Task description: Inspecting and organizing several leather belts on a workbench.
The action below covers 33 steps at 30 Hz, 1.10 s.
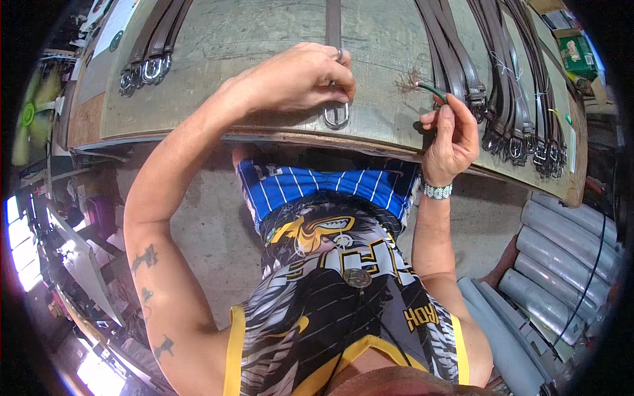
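A brown belt point(334, 26) runs straight toward me over the worktable point(264, 26), its silver buckle point(336, 116) near the front edge. My left hand point(307, 78) lies over this belt just above the buckle, fingers curled in and closed on it; the fingertips are partly hidden. Held up between thumb and fingers of my right hand point(452, 142) is a green cable point(432, 91), with fine reddish-brown strands fanning out of its end above the table. That hand is to the right of the buckle, close to the table's front edge.
Brown belts point(153, 56) with silver buckles lie in a bunch at the left. More bunched belts point(452, 53) cover the right side, some tied with thin string. A green package point(576, 56) stands at the far right. Grey rolls point(561, 254) are stacked at lower right; a green fan point(28, 114) is at left.
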Motion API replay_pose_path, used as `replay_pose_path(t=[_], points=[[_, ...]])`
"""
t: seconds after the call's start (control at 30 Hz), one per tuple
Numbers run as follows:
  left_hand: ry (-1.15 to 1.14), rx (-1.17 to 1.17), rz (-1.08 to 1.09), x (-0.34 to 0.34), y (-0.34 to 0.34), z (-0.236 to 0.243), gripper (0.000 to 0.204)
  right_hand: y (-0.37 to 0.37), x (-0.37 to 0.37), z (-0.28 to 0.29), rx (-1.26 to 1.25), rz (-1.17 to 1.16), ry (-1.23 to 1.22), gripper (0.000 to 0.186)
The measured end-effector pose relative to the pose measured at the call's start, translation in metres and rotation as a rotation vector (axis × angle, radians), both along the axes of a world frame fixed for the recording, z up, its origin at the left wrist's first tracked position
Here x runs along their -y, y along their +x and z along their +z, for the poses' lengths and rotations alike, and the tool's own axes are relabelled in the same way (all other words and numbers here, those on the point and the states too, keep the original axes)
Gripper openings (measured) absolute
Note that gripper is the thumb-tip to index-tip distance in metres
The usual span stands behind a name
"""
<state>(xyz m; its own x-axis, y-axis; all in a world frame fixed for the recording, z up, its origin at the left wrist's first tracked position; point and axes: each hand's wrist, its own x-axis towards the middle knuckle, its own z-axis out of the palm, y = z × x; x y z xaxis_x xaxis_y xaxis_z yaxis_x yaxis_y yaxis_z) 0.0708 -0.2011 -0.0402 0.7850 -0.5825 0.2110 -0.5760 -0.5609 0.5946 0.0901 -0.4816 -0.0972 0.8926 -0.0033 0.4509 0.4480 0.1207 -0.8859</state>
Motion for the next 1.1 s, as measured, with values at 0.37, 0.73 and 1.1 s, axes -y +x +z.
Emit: replay_pose_path(t=[0.37, 0.73, 1.1], points=[[-0.091, -0.18, -0.035, -0.005, 0.02, -0.012, 0.024, -0.007, -0.009, 0.015, -0.089, 0.172, -0.156, 0.021], [-0.144, -0.294, -0.038, -0.005, 0.025, -0.012, 0.022, -0.009, -0.025, 0.015, 0.047, 0.328, -0.38, 0.016], [-0.104, -0.377, -0.016, -0.003, 0.028, -0.011, 0.022, -0.007, -0.031, 0.013, 0.12, 0.355, -0.396, 0.018]])
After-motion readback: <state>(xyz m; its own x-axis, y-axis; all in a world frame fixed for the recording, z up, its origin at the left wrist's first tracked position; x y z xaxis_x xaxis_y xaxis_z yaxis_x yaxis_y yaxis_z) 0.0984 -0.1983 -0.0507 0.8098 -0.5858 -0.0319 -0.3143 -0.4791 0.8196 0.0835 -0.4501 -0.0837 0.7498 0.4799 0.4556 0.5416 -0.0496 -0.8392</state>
